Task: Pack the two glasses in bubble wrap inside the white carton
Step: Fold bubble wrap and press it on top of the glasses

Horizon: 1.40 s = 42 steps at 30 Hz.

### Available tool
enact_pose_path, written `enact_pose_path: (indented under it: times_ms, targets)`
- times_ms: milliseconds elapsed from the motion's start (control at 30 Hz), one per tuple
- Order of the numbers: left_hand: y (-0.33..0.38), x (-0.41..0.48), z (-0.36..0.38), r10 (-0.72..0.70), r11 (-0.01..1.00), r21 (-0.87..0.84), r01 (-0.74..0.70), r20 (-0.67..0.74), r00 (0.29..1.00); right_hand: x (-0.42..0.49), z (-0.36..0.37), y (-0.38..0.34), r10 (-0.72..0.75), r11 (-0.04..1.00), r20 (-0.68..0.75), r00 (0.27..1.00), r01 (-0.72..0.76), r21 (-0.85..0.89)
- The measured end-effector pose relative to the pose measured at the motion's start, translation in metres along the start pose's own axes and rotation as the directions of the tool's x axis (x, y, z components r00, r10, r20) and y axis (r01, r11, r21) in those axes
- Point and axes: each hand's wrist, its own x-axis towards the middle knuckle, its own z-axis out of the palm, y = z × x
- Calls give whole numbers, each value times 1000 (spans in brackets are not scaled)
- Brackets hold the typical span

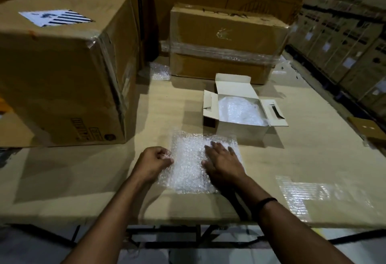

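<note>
A bubble wrap sheet (188, 167) lies flat on the tabletop (83, 178) near its front edge, just before the open white carton (242, 131), which holds a wrapped bundle (240, 111); a large brown box (62, 71) stands to the left, a taped box (225, 42) behind. The left hand (153, 163) has its grip clamped on the sheet's left edge, fingers curled; the right hand (223, 163) lies flat on it, grip apart.

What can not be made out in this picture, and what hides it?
- Head view: contents of the white carton, covered by a bubble wrap bundle.
- Head view: bubble wrap sheet parts under the left hand and right hand.
- Head view: label on the brown box, too blurred.
</note>
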Motion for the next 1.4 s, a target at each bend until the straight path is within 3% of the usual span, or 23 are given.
enact_pose_path:
  times_ms: [67,100,200,267,300,367,500,800,933,1000,1100,1200,1267,1400]
  targets:
    - [2,-3,2,12,988,-152,-8,26,1000,-3,-11,2,187,981,-223,957,-195,-14]
    - [1,-4,3,22,980,-197,-13,44,999,-4,-17,5,295,951,-257,920,-308,-9]
    - [-4,-5,2,39,986,-166,-5,200,979,-5,-26,22,502,863,-106,858,-506,-7]
    - [-4,-7,4,83,997,-27,-79,279,957,-2,-29,32,548,835,-9,837,-546,60]
    - [-6,-5,6,129,977,125,-173,300,945,0,-31,35,555,827,6,832,-553,100]
    - [-3,-8,8,175,842,430,-325,352,920,2,-33,40,561,815,15,828,-555,167]
    - [-4,-8,11,228,656,626,-420,366,902,3,-40,53,581,778,25,814,-564,276]
    - [-17,-12,9,275,692,607,-390,278,920,2,-56,84,578,686,114,808,-556,468]
    - [-21,-11,14,418,738,591,-326,-21,908,-1,-59,81,524,607,216,824,-539,585]
    - [-20,-12,16,423,732,624,-272,-103,900,0,-59,78,498,635,227,837,-530,562]
    - [-21,-13,17,393,672,687,-276,-16,919,0,-57,72,508,679,212,835,-540,497]
    - [-21,-13,15,353,570,755,-324,131,926,1,-54,69,495,665,171,852,-498,556]
    - [-23,-12,13,355,559,763,-323,132,925,1,-56,69,484,646,165,859,-478,595]
    - [-19,-12,14,319,547,779,-306,143,937,-7,-57,62,438,775,254,862,-505,380]
